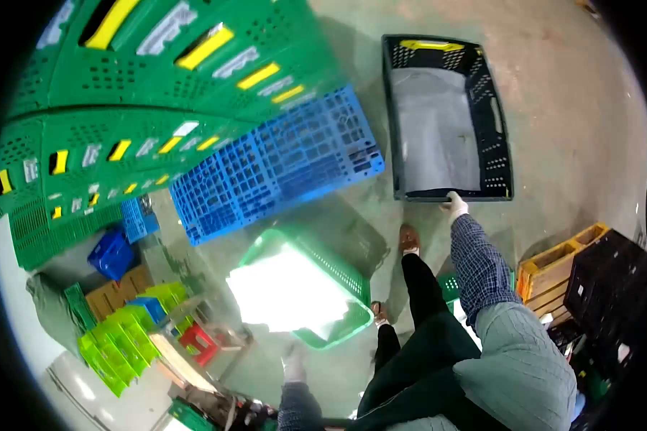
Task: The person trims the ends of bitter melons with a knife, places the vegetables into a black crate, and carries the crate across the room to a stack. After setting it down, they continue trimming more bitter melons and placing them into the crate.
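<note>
My right hand (pixel 454 207), in a white glove, is closed on the near rim of a black crate (pixel 502 136). The crate has perforated sides and a yellow handle at its far end. A grey sheet (pixel 438 129) lines its bottom. My left hand (pixel 293 363), also gloved, hangs low beside a green basket (pixel 341 276) and appears apart from it. Its fingers are blurred. White material (pixel 287 287), strongly overexposed, covers much of the basket's opening.
Green crates (pixel 122 79) with yellow handles are stacked at upper left, beside a blue pallet (pixel 273 165). Lime-green bins (pixel 122 345) and a red stool (pixel 200 343) stand at lower left. A wooden crate (pixel 546 269) and a dark crate (pixel 607 280) are at right.
</note>
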The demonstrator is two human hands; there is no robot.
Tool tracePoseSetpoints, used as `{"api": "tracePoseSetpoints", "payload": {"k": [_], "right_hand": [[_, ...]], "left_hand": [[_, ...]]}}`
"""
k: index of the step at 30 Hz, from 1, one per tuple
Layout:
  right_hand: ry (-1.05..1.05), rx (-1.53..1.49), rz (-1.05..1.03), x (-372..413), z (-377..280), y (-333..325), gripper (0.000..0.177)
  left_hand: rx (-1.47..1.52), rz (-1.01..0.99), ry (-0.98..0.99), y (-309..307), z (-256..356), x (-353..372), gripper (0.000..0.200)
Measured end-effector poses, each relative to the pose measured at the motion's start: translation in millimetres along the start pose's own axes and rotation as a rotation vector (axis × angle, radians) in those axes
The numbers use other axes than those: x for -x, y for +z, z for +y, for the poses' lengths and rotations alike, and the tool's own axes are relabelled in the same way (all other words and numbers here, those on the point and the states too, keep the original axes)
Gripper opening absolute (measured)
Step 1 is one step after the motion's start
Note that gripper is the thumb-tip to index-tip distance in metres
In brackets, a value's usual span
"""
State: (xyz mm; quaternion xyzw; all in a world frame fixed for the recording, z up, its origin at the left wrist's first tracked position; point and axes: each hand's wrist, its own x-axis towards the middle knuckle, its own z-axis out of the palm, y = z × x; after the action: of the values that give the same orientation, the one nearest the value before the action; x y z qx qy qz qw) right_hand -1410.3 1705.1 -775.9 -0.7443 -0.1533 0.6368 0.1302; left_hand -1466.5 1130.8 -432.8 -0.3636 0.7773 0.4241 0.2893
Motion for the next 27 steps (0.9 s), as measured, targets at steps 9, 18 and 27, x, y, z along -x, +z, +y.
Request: {"api": "tracePoseSetpoints", "payload": {"k": [9,18,27], "right_hand": [[-0.078,0.216,-0.048,-64,-5,-62,0.033],[-0.231,0.973,-0.497,112,-29,-38,0.022],[-1.194,2.152,-1.092,257,161,-109,0.011]], "left_hand": [[-0.060,-0.199,-0.089,50,-42,82,0.028],[0.083,-0.228,0.017,32,-145,137,0.032],[0.744,-0.139,-0.212,-70,-338,174,0.028]]}}
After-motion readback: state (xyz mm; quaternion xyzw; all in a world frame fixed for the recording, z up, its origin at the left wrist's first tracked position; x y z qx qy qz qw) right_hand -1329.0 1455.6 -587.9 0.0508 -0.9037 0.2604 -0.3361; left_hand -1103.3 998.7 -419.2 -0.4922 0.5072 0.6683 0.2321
